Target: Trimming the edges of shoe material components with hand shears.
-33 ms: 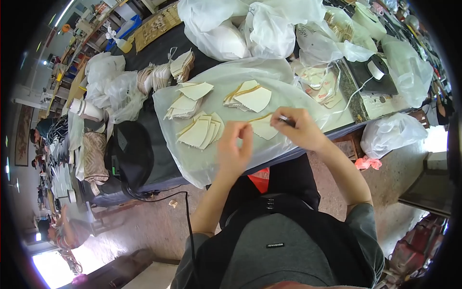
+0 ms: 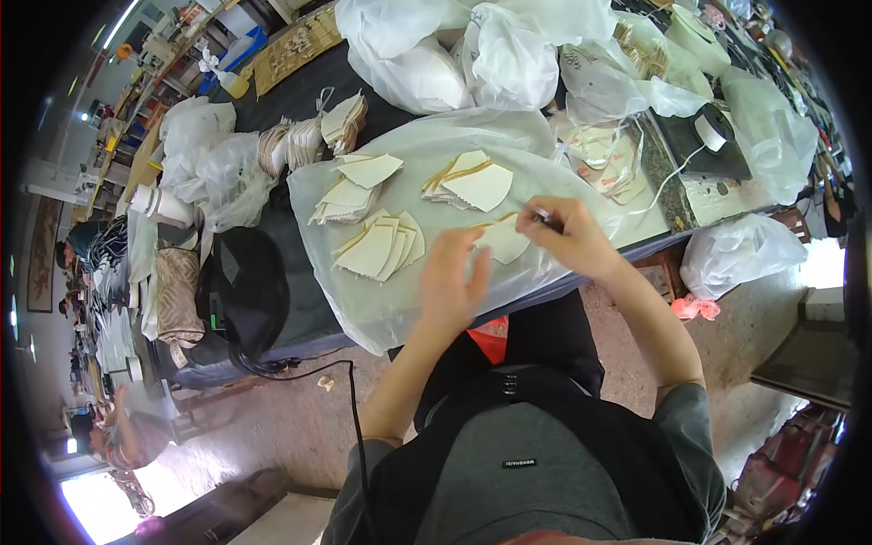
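A cream fan-shaped paper piece (image 2: 505, 242) with a tan edge lies on a clear plastic sheet (image 2: 363, 313) between my hands. The fingertips of my left hand (image 2: 450, 277) pinch its left edge. My right hand (image 2: 570, 238) is closed on a small dark tool (image 2: 543, 216), whose tip is at the piece's upper right corner. Three stacks of the same fan-shaped pieces lie farther back on the sheet: one fanned out (image 2: 377, 250), one behind it (image 2: 352, 193), one at the back middle (image 2: 470, 182).
White plastic bags (image 2: 436, 64) crowd the table's far side. A black bag (image 2: 247, 283) lies at the left with a black cable (image 2: 356, 418) hanging to the floor. A black device with a white roll (image 2: 704, 136) stands at the right. Another bag (image 2: 740, 256) sits below.
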The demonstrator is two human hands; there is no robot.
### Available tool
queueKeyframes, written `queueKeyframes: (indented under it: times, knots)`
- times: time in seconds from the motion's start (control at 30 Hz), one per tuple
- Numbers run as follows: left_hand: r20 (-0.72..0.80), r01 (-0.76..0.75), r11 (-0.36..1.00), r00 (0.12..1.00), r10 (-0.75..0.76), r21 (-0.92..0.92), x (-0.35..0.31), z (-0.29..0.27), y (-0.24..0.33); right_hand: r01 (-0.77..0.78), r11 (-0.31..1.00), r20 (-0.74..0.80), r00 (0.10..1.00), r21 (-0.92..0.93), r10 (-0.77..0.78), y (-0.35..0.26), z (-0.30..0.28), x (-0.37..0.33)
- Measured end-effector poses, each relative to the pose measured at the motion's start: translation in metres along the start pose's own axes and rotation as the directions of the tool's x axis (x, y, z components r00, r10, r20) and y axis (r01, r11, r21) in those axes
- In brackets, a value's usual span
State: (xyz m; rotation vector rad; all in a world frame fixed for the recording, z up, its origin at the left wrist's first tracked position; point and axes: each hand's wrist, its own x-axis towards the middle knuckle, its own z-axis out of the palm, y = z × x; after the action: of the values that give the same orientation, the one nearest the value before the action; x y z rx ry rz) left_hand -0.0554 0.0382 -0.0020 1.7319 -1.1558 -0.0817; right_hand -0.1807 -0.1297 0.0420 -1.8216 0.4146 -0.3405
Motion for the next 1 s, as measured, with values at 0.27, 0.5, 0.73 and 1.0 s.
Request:
queueKeyframes:
  times: [0.27, 0.5, 0.73, 1.0]
  knots:
    - [0.263, -0.286, 0.912, 0.941, 0.211, 0.293, -0.043, 0.007, -0.011, -0.208, 0.97, 0.016, 0.977, -0.127, 0.212, 0.033, -0.004, 0.015]
    - [0.178, -0.264, 0.874, 0.962, 0.207, 0.407, -0.049, 0.004, -0.026, -0.21, 0.972, 0.213, 0.95, -0.103, 0.228, 0.04, 0.035, 0.053]
    - [0.175, -0.249, 0.885, 0.965, 0.193, 0.394, -0.051, 0.003, -0.03, -0.146, 0.95, 0.302, 0.925, -0.276, 0.23, 0.045, 0.04, 0.065]
    - [0.116, -0.18, 0.876, 0.983, 0.143, 0.448, -0.037, 0.005, -0.032, -0.145, 0.934, 0.288, 0.926, -0.327, 0.245, 0.042, 0.044, 0.067]
